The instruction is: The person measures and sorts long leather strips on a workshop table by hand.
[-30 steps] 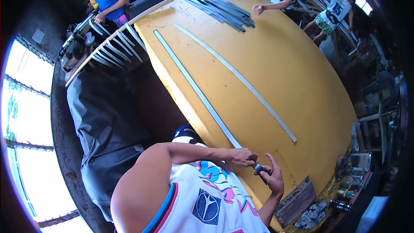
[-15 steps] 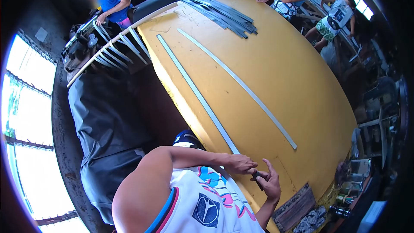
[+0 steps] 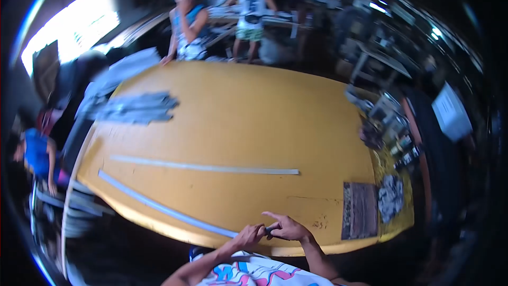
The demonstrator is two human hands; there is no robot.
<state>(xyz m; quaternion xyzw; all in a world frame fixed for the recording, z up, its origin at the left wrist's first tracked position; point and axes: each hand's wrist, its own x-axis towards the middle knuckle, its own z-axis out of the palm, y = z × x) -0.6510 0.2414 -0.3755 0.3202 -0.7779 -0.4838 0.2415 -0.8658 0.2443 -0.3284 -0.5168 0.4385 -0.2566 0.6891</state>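
Observation:
My left hand is closed at the table's near edge, beside the near end of a pale flat strip; its fingertips meet my right hand, and what they pinch is hidden. In my right hand is a small dark object, held between thumb and curled fingers while the index finger points out to the left. Its kind is too small and blurred to tell. A second pale strip lies farther in on the yellow tabletop.
A bundle of grey strips rests at the table's far left. On the right lie a dark board, a crumpled grey cloth and small bottles. One person stands at the far edge, another behind, a third at left.
My view has swung to the right, so the table now lies broadside before me. Both hands stay together at the near edge, and the two strips lie as before.

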